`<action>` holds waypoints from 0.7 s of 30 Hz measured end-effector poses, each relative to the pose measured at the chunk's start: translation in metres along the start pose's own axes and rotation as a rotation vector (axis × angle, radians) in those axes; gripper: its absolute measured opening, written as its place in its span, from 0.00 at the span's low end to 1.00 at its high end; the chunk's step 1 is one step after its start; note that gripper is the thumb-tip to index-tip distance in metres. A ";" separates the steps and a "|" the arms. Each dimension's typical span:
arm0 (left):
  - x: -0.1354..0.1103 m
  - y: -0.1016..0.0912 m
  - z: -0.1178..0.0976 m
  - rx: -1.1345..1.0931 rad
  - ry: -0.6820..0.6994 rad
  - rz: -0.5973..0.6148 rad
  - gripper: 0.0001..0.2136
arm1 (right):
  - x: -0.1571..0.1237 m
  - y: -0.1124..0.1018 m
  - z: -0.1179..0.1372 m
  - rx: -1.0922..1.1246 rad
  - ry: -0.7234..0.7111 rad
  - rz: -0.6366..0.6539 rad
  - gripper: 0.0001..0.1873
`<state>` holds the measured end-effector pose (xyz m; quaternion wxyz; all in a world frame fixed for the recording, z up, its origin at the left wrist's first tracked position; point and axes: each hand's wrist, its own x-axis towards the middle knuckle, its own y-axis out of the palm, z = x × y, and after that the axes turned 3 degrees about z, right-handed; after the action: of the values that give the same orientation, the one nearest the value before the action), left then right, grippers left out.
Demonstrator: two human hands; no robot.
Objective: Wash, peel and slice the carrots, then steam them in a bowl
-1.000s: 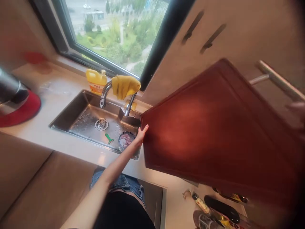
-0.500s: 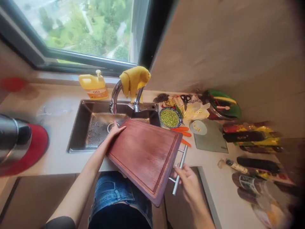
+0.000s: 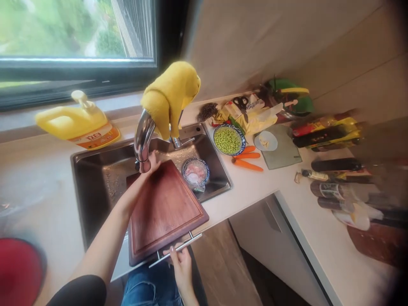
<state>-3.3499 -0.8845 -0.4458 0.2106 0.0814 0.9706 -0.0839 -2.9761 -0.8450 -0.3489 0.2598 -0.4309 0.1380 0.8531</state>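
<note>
A reddish wooden cutting board (image 3: 162, 210) with a metal bar handle (image 3: 176, 248) lies tilted over the steel sink (image 3: 95, 178), its far end down in the basin. My left hand (image 3: 152, 162) grips the board's far edge, right under the faucet spout (image 3: 142, 138). My right hand (image 3: 179, 259) holds the metal handle at the near end. A yellow cloth (image 3: 170, 97) hangs on the faucet. A small bowl (image 3: 195, 171) with pinkish contents sits in the sink beside the board.
A yellow detergent jug (image 3: 79, 125) stands behind the sink. On the counter to the right are a bowl of green beans (image 3: 228, 140), carrots (image 3: 247, 163), a small plate on a grey mat (image 3: 280, 151), scissors (image 3: 239, 102) and several bottles (image 3: 331, 138). A red object (image 3: 17, 270) sits at the lower left.
The board came down from in front of my face into the sink. My left hand stayed on its far edge; my right hand kept the handle. My view swung right and closer.
</note>
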 end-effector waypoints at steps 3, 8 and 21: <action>-0.005 0.028 -0.021 -0.009 0.179 0.007 0.23 | 0.000 0.021 0.007 0.025 0.071 0.009 0.38; -0.009 0.085 -0.062 0.002 0.598 0.233 0.24 | 0.005 0.027 0.007 0.010 0.095 0.023 0.40; -0.056 -0.006 -0.037 -0.757 -0.052 0.105 0.17 | 0.079 0.000 0.169 -0.172 -0.149 0.570 0.20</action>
<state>-3.3150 -0.8897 -0.3886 0.2542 0.0451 0.9218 0.2892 -3.1273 -0.7413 -0.3124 -0.0182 -0.3315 0.1614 0.9294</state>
